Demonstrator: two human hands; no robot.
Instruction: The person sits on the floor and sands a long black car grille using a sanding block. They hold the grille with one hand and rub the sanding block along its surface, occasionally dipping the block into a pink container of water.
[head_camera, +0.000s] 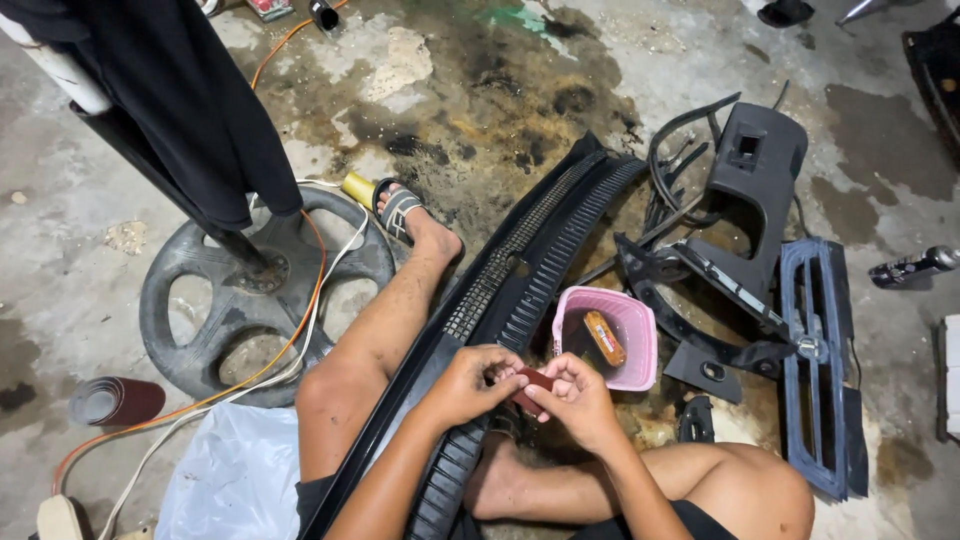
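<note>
- The stained, oil-darkened concrete floor (480, 90) fills the view; the person sits on it with bare legs spread around the work.
- A long black ribbed plastic trim panel with a grille strip (520, 270) lies diagonally from the lap up toward the middle of the floor, resting across the left thigh.
- A round dark grey plastic wheel cover (190, 300) lies flat on the left, with a black stand post planted on it and orange and white cables (300, 340) trailing over its rim.
- On the right lie a slatted dark blue plastic grille (815, 370) and, above it, a black moulded trim housing (755, 170) with loose black strips tangled beside it.
- A small pink plastic basket (635, 345) sits just beside the long panel, near the hands, with a brown oblong block inside it.
- A roll of dark red sandpaper (115, 400) lies on the floor at the far left, well apart from the hands.
- The left hand (465, 385) and the right hand (580, 400) meet over the near end of the long panel, fingers of both pinched on a small dark red piece of sandpaper (535, 385) held between them.
- Judging from the grip, the sheet is being folded or readied, not yet laid on the panel; the next move would call for a firm fold and flat pressure along the ribs.
</note>
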